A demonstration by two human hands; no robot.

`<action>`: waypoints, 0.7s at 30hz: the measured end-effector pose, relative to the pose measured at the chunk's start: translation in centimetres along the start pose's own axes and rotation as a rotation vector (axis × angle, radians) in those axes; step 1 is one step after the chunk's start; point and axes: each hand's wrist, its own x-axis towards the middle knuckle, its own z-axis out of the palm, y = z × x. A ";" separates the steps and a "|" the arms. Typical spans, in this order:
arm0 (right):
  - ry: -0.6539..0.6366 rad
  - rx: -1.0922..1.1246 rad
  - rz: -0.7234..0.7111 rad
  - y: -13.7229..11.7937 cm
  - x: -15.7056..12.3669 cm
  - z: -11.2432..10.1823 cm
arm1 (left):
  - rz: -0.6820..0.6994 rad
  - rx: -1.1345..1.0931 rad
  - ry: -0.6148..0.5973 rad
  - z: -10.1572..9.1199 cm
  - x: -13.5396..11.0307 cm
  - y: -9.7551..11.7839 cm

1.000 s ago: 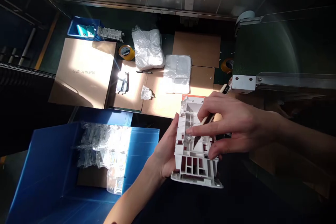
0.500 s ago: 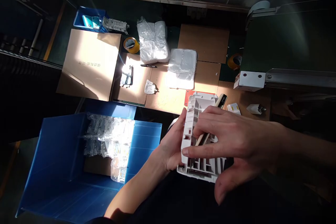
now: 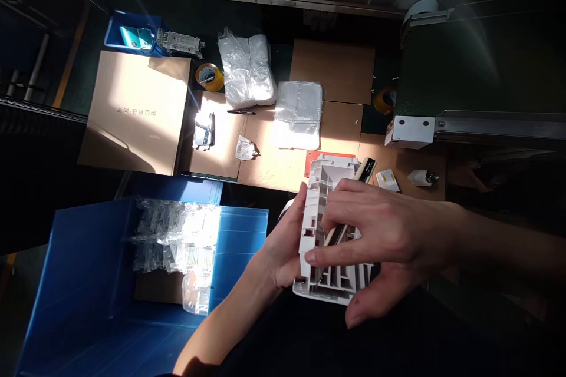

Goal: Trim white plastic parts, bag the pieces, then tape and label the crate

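Turned more edge-on than a second ago, the white ribbed plastic housing (image 3: pixel 312 218) sits at lower centre, a rigid moulded shell of square cells and thin walls. The left hand (image 3: pixel 283 256) cradles its long side from below, palm flat against the plastic. The right hand (image 3: pixel 380 235) closes over it from 3 o'clock in a narrow grip, fingers around a slim black-and-cream pen-like tool (image 3: pixel 365 171) whose shaft lies across the cells.

Just past the housing at 12 o'clock lies a flat red-orange board (image 3: pixel 308 164) on brown corrugated cardboard sheets (image 3: pixel 265 159), with a soft, glossy stack of clear film bags (image 3: pixel 297 115) beyond. A yellow tape roll (image 3: pixel 209 78) sits at 11 o'clock, and a small printed card (image 3: pixel 388 180) at 2 o'clock. At 8 o'clock, a blue corrugated plastic bin (image 3: pixel 84 265) holds crinkly clear-bagged parts (image 3: pixel 177 241).
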 end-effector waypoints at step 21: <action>0.651 -0.040 0.655 1.8 -2.3 -0.7 | 0.201 0.222 -0.091 -1.9 -0.1 1.2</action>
